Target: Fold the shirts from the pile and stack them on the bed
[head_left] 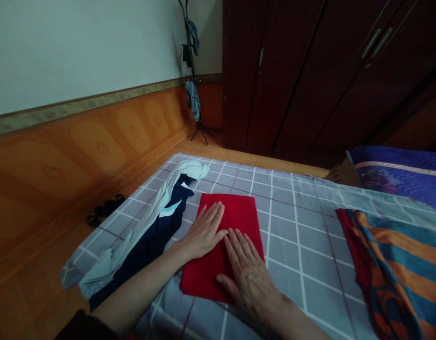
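A red cloth point(241, 210), folded into a flat rectangle, lies on the grey checked bed cover point(285, 226). My left hand point(205, 231) rests flat on its left part, fingers stretched out. My right hand point(244, 267) lies on its lower right part with the fingers spread and the thumb apart. The tip of my left thumb is close to my right fingertips. Neither hand grips anything. Left of the red cloth are a dark blue garment point(168, 226) and a pale grey garment point(161, 200), lying lengthwise along the bed.
A striped orange and blue cloth point(398, 255) lies at the right. Beyond the bed stand a dark wardrobe point(274, 80) and a coat rack point(192, 66) with clothes. Shoes point(106, 208) are on the floor at left; purple bedding point(398, 170) shows at far right.
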Demonstrator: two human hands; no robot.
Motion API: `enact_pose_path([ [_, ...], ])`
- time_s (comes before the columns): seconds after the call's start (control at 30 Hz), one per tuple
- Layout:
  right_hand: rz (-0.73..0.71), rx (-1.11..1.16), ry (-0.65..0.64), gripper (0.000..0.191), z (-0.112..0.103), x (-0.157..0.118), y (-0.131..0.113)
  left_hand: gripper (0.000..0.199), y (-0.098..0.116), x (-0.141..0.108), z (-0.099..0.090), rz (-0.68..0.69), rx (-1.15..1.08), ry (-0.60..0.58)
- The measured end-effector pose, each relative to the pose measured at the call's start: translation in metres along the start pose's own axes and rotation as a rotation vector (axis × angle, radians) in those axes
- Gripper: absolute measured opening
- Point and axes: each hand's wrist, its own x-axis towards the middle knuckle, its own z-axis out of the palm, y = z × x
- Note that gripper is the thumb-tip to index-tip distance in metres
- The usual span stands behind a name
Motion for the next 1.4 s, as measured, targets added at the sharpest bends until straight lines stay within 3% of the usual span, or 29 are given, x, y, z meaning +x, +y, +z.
enact_pose_path([
  [0.1, -0.004, 0.003, -0.003, 0.081, 0.012, 0.009, -0.001, 0.070, -0.013, 0.017, 0.015, -0.055, 0.013, -0.001],
  [0.27, 0.000, -0.037, 0.033, 0.081, 0.021, 0.005, 0.004, 0.083, -0.023, 0.015, 0.033, -0.118, 0.016, 0.061],
  [0.4, 0.027, -0.039, 0.033, 0.080, 0.021, 0.000, 0.002, 0.088, -0.024, 0.012, 0.032, -0.213, -0.015, 0.059],
  [0.5, 0.057, -0.027, -0.011, 0.077, 0.016, 0.003, 0.001, 0.070, -0.030, 0.014, 0.025, -0.276, -0.041, 0.107],
  [0.57, 0.098, -0.013, -0.062, 0.069, 0.010, 0.016, 0.004, 0.059, -0.035, 0.017, 0.020, -0.282, -0.036, 0.181],
  [0.67, 0.152, 0.002, -0.100, 0.053, 0.000, 0.050, 0.014, 0.052, -0.040, 0.027, 0.016, -0.188, -0.015, 0.245],
  [0.77, 0.163, 0.022, -0.116, 0.051, 0.002, 0.083, 0.027, 0.050, -0.043, 0.037, 0.019, -0.089, -0.018, 0.166],
  [0.87, 0.140, 0.034, -0.149, 0.053, 0.014, 0.097, 0.038, 0.051, -0.046, 0.040, 0.026, -0.085, 0.007, 0.082],
  [1.0, 0.153, 0.013, -0.120, 0.056, 0.028, 0.092, 0.041, 0.057, -0.053, 0.034, 0.030, -0.178, 0.073, 0.089],
  [1.4, 0.284, -0.046, -0.085, 0.073, 0.032, 0.088, 0.040, 0.056, -0.064, 0.017, 0.028, -0.416, 0.100, 0.158],
])
